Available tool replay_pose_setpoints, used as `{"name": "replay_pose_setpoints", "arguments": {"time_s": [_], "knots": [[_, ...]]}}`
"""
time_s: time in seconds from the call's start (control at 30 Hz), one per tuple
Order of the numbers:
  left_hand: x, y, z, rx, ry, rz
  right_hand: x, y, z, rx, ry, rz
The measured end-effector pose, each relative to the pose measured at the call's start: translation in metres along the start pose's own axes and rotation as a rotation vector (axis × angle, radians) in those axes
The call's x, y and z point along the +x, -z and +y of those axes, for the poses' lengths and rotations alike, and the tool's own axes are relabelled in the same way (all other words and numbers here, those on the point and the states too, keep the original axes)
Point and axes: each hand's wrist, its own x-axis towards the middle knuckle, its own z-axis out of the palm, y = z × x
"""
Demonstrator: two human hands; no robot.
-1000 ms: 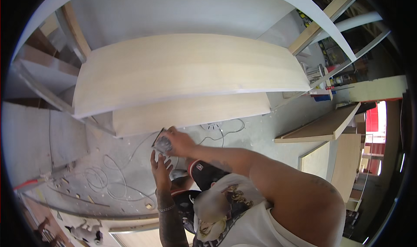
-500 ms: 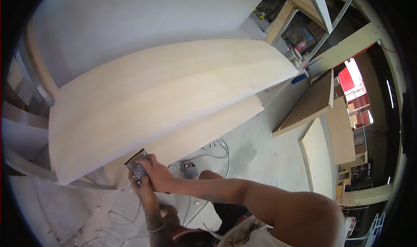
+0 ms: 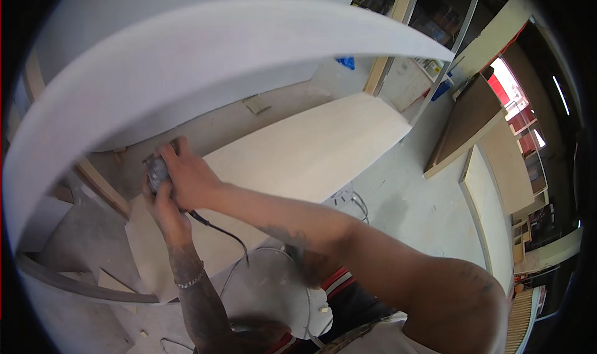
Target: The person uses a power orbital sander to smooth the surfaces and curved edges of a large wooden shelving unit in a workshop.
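Note:
A small grey electric palm sander [image 3: 158, 172] is gripped between both hands. My right hand [image 3: 189, 177] wraps over it from the right, fingers curled round its far side. From below, my left hand [image 3: 166, 212] closes on its near end, a bracelet on that wrist. A black cord trails from the sander past my right forearm. The sander and hands are over the left part of a long pale wooden board [image 3: 298, 145]. Above them arches a pale curved board [image 3: 249, 33]; whether the sander touches either board I cannot tell.
A wooden upright [image 3: 102, 189] stands left of my hands. Cord loops and small scraps lie on the concrete floor [image 3: 398, 198]. Brown panels [image 3: 466, 130] lean at the right, beside a pale panel [image 3: 488, 223]. A blue thing [image 3: 346, 62] lies behind the boards.
My hands and the sander have moved up and left. The view has shifted: the upper board now appears as a narrow arch, and more of the lower board shows.

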Motion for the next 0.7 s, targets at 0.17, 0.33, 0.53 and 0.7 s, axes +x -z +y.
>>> {"name": "replay_pose_setpoints", "arguments": {"time_s": [0.17,0.33,0.53,0.7], "knots": [[0.015,0.045,-0.015,-0.019,-0.146,0.03,0.003,-0.049,0.002,0.036,0.14,0.013],[0.021,0.07,-0.007,0.017,-0.212,0.105,0.008,-0.076,-0.014,0.049,0.108,-0.021],[0.025,0.091,-0.002,-0.065,-0.271,0.166,0.013,-0.093,-0.027,0.059,0.189,-0.03],[0.033,0.13,-0.006,-0.052,-0.367,0.143,0.019,-0.132,-0.038,-0.019,0.175,-0.058]]}}
